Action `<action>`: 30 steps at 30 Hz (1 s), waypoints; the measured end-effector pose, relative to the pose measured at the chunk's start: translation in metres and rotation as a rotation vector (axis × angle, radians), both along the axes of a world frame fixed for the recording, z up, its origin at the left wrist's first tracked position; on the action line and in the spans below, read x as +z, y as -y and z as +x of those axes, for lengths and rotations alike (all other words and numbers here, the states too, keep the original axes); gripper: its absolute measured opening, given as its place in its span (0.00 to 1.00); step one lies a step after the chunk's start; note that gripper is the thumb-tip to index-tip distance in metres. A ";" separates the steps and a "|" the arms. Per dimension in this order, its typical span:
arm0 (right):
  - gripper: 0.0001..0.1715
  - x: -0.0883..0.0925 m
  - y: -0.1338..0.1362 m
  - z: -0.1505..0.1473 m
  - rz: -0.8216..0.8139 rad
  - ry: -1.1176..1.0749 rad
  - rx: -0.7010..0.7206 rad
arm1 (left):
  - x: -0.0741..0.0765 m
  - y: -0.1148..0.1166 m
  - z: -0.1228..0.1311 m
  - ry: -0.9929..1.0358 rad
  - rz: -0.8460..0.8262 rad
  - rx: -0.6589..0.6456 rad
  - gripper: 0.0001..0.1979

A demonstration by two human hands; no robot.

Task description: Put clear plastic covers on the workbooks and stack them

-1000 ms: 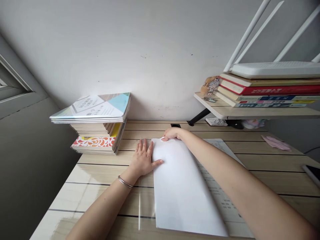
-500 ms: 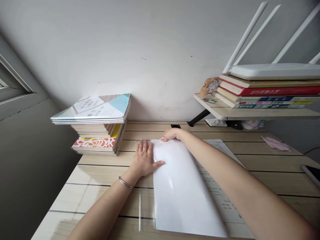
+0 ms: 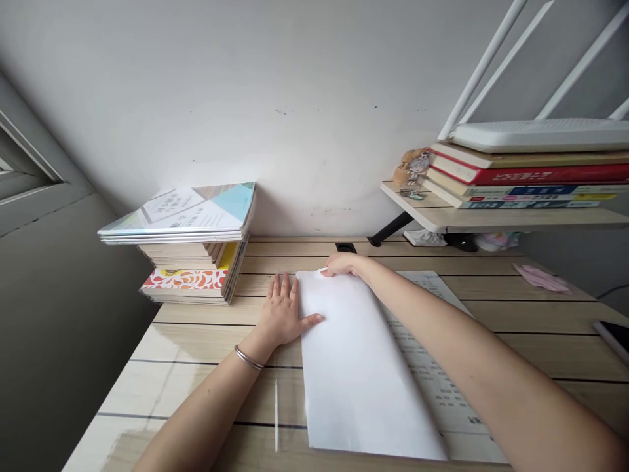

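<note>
A large white paper sheet [image 3: 358, 373] lies folded over on the desk, its right side rounded in a loose bend. Printed paper [image 3: 432, 354] shows beneath it on the right, partly covered by my right forearm. My left hand [image 3: 282, 313] lies flat with its fingers spread beside the sheet's left edge, the thumb resting on the white paper. What looks like clear plastic film [image 3: 287, 393] sticks out left of the sheet, under that hand. At the sheet's top edge, my right hand [image 3: 341, 263] pinches the paper between thumb and fingers.
Stacked books [image 3: 191, 262] stand on the desk's left. On the right, a raised shelf [image 3: 437, 219] carries more books [image 3: 531, 176], a white router [image 3: 540, 134] and a small figurine [image 3: 415, 169]. A pink cloth [image 3: 540, 278] and a phone [image 3: 614, 341] lie at the desk's right side.
My right hand has shifted slightly rightward along the sheet's top edge. My left hand stays in the same spot.
</note>
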State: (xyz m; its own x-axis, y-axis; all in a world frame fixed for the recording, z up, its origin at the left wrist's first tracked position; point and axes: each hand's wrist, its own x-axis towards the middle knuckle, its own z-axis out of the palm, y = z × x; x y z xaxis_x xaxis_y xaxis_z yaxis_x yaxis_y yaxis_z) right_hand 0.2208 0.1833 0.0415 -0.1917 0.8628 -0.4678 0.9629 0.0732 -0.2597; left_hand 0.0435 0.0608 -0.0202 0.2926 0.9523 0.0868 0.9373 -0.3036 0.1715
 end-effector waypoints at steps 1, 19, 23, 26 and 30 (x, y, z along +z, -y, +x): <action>0.18 0.000 0.000 0.000 0.000 -0.005 0.000 | 0.001 0.000 0.000 -0.002 -0.003 0.001 0.54; 0.15 0.001 0.000 -0.005 -0.062 -0.095 0.009 | -0.003 0.000 -0.001 -0.027 0.041 -0.019 0.55; 0.15 0.005 0.002 -0.004 -0.024 -0.067 0.022 | -0.005 -0.001 -0.002 -0.011 0.048 -0.020 0.55; 0.15 0.008 0.004 0.002 0.000 -0.052 0.022 | -0.006 -0.001 -0.002 -0.004 0.061 -0.023 0.54; 0.15 0.007 0.007 0.006 0.039 -0.041 0.023 | -0.004 -0.001 -0.001 -0.009 0.046 -0.015 0.54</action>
State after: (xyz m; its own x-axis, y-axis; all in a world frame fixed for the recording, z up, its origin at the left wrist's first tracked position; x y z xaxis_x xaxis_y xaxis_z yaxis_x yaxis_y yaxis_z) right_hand 0.2266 0.1767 0.0490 -0.2299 0.8754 -0.4252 0.9494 0.1057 -0.2957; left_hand 0.0425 0.0617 -0.0246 0.3074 0.9430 0.1276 0.9341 -0.3246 0.1487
